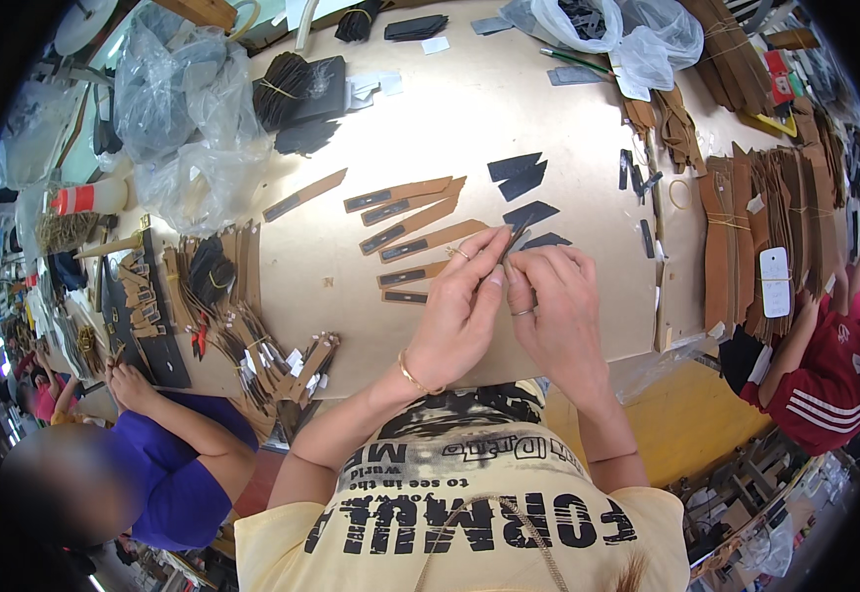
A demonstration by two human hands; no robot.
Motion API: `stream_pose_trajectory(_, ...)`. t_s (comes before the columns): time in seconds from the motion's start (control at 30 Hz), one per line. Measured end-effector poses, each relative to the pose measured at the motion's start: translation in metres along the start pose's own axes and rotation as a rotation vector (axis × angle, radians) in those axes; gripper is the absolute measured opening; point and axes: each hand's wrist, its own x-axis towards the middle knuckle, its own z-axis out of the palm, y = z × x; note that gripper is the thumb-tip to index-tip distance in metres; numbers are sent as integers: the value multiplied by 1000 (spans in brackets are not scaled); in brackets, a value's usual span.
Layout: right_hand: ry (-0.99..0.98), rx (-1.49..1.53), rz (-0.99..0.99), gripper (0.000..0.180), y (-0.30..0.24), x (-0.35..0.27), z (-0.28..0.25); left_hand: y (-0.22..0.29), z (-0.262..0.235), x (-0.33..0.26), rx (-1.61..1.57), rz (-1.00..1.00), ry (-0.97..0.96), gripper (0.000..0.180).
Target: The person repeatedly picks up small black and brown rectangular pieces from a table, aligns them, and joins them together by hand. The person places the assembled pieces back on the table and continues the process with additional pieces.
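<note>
My left hand (pixel 461 314) is closed in a pinch on a thin black strip (pixel 517 237), held above the table. Close beside it, my right hand (pixel 560 308) is also closed, its bent fingertips meeting the strip's lower end. Left of the hands lie several brown leather-like strips (pixel 432 240) with pointed ends, each bearing a small dark rectangle. Just beyond the fingers are dark angled pieces (pixel 530 212), one of them partly covered by my right hand. Two more black pieces (pixel 517 176) overlap farther off.
Small black strips (pixel 647 239) lie right of the hands. Tied stacks of brown pieces (pixel 731 227) fill the right side. Plastic bags (pixel 193 128) and dark bundles (pixel 287 89) stand at the far left. A co-worker in purple (pixel 188 474) sits at left, another in dark red (pixel 815 380) at right.
</note>
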Motion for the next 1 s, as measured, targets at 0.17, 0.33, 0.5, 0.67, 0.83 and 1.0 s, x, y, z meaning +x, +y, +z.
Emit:
stream_pose_trajectory(0.17, 10, 67, 13, 6, 4, 3, 2, -4, -6, 3, -316, -210, -57, 36)
stream_pose_trajectory(0.33, 44, 356, 151, 7, 19, 19, -11, -8, -12, 17, -543, -283, -58, 36)
stream_pose_trajectory(0.5, 94, 308, 17, 22, 30, 37, -24, -9, -22, 34, -472, -220, 56, 36)
stream_pose_trajectory(0.67, 231, 175, -114, 38, 34, 58, 5, -4, -16, 70, -592, -182, 51, 35)
stream_pose_trajectory(0.83, 196, 148, 199, 35, 77, 74, -10, 0, -44, 112, -715, -104, 180, 35)
stream_pose_trajectory(1.0, -19, 53, 200, 31, 92, 70, -2, -6, -65, 104, -613, -102, 236, 36)
